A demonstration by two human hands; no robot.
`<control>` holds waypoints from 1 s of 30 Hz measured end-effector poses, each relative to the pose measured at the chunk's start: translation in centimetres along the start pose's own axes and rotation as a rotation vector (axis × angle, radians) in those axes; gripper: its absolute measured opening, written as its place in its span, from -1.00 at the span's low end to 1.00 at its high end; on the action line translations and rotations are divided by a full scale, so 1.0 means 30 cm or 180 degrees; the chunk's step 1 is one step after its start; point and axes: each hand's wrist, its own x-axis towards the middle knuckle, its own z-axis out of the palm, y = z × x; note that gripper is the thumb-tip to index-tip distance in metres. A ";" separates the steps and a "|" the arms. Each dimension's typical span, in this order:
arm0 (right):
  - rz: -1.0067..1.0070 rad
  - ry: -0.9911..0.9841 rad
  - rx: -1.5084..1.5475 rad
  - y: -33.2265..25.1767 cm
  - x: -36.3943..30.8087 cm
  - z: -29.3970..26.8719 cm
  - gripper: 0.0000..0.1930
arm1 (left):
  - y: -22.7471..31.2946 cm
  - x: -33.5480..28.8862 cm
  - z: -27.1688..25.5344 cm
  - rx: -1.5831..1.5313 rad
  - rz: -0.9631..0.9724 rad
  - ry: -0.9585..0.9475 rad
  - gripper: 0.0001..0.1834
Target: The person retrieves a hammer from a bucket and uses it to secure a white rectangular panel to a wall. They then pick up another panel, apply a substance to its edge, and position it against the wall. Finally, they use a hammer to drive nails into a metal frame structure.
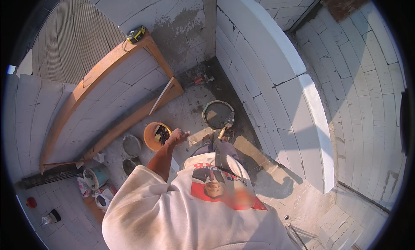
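My left hand point(176, 138) is stretched out in front of me, next to the right rim of an orange bucket point(149, 136). One finger points to the right, and I see nothing held in it. Dark tools or scraps point(162, 134) lie inside that bucket. Ahead of my feet stands a round black bucket point(204, 113) of grey wet mortar point(219, 114). A trowel with a pale handle point(222, 132) leans over its near rim, blade toward the mortar. My right hand cannot be made out; a dark shape point(221, 155) below the handle is too shaded to identify.
A wooden frame point(82, 92) leans at the left, with a yellow-black tape measure point(135, 34) on top. A white strip point(161, 96) rests against it. White block walls point(281, 107) rise at the right. Dark tubs point(131, 145) and a teal bucket point(98, 175) stand lower left.
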 end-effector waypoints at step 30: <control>0.0868 0.0701 0.1995 -0.387 -0.119 0.549 -0.79 | 1.744 0.853 -1.674 0.3159 0.2887 0.2747 -0.81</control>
